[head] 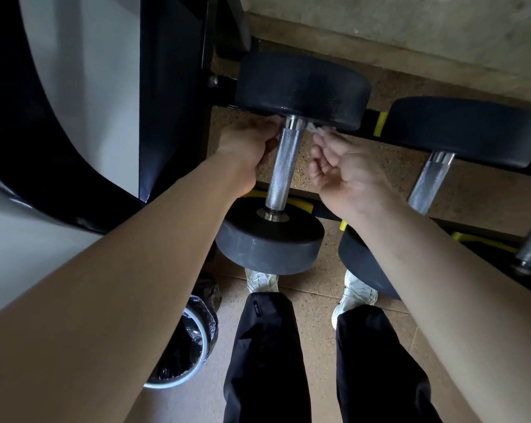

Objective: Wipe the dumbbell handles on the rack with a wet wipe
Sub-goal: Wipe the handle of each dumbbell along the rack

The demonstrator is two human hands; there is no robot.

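A black dumbbell rests on the rack, its knurled steel handle [283,166] running between a far weight head [301,87] and a near one [269,236]. My left hand [246,148] sits just left of the handle's far end, fingers curled toward it. My right hand [339,166] is just right of the handle and pinches a small white wet wipe [317,130] at its fingertips, close to the handle's top collar. Whether the wipe passes behind the handle to my left hand is hidden.
A second dumbbell [429,181] lies to the right on the rack rails [380,123] with yellow pads. A black-lined bin [185,337] stands on the floor at lower left. A dark machine frame [169,96] rises at left. My legs and white shoes are below.
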